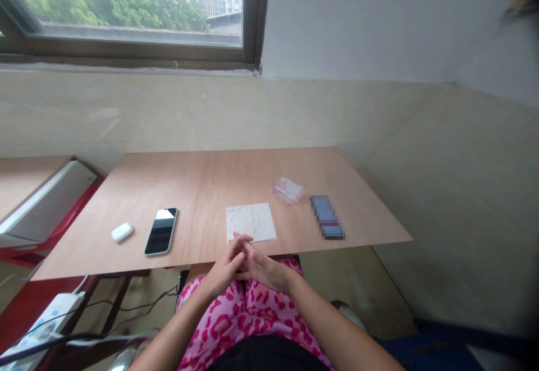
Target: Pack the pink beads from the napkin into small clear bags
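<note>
My left hand [231, 260] and my right hand [266, 268] are clasped at the table's front edge, above my lap, with their fingers folded into each other. Nothing shows between them. Just beyond the fingertips lies a flat white tissue [251, 220], its near edge partly covered by my fingers. Left of the tissue is a phone [161, 233] with a dark screen and a pale case. A small white earbud case [122, 232] rests farther left. Behind the tissue, to the right, are small clear plastic bags [288, 190] with pinkish edges. A blurred-out flat phone-like object [327, 218] lies at the right.
All these things lie on a light wooden table [202, 174] against a tiled wall. A white power strip [50, 317] with cables [138, 305] is below the table at the left. Next to it stands red furniture [21, 303]. A window [138, 12] is above.
</note>
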Action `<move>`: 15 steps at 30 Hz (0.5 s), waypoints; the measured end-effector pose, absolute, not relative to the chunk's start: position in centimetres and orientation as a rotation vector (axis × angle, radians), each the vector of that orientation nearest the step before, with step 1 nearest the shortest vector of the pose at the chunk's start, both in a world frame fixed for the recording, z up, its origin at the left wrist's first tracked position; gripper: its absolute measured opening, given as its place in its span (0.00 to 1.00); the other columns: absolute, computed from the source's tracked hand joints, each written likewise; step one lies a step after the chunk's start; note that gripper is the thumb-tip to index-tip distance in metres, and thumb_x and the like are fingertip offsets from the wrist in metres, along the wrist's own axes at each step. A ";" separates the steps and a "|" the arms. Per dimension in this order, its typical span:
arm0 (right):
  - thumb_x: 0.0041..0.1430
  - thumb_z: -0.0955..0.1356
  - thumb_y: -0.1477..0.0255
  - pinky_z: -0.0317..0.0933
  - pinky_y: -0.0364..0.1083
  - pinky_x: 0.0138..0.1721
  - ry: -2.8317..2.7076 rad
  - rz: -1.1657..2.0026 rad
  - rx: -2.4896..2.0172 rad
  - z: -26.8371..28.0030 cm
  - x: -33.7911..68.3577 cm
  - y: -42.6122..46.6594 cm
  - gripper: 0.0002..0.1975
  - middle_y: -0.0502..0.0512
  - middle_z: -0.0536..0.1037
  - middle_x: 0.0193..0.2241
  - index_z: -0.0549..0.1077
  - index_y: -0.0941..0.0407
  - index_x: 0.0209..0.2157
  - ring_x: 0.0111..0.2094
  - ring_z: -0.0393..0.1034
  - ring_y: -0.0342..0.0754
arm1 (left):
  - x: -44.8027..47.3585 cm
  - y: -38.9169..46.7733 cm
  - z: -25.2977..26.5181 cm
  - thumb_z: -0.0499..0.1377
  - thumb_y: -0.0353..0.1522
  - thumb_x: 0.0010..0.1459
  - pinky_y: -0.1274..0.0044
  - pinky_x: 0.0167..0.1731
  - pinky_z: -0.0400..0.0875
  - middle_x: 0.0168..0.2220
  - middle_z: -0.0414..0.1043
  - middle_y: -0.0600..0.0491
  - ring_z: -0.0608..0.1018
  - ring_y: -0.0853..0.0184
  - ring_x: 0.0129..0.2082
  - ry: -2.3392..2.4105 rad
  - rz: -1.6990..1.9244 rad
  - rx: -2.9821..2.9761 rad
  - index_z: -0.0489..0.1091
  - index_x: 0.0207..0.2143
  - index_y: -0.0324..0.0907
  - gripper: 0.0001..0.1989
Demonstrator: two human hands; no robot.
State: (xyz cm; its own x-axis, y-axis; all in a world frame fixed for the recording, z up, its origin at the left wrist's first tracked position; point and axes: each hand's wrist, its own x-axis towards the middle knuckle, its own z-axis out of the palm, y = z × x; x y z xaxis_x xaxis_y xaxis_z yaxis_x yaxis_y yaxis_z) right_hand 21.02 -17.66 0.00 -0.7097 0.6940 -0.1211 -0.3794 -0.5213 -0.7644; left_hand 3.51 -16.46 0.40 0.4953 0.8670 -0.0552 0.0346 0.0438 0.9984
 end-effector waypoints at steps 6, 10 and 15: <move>0.57 0.69 0.42 0.60 0.64 0.61 -1.001 2.267 -0.526 0.5 20.7 -18.2 0.48 0.60 0.53 0.71 0.48 0.41 0.72 0.67 0.56 0.62 | 3.6 -16.8 0.7 0.54 0.53 0.64 0.67 0.47 0.68 0.45 0.68 0.48 0.72 0.56 0.45 0.888 0.728 1.449 0.67 0.50 0.44 0.25; 0.56 0.72 0.44 0.62 0.65 0.60 -0.977 2.280 -0.481 0.4 20.6 -18.4 0.49 0.60 0.55 0.70 0.50 0.40 0.72 0.66 0.58 0.64 | 4.0 -17.0 0.8 0.53 0.52 0.63 0.69 0.43 0.67 0.40 0.66 0.50 0.71 0.58 0.40 0.884 0.713 1.437 0.66 0.45 0.43 0.23; 0.51 0.75 0.45 0.62 0.65 0.60 -0.938 2.320 -0.415 0.4 20.4 -18.6 0.54 0.62 0.54 0.70 0.49 0.43 0.72 0.66 0.58 0.65 | 4.1 -17.2 1.4 0.55 0.52 0.62 0.72 0.39 0.65 0.35 0.65 0.53 0.68 0.62 0.35 0.903 0.716 1.417 0.64 0.39 0.43 0.22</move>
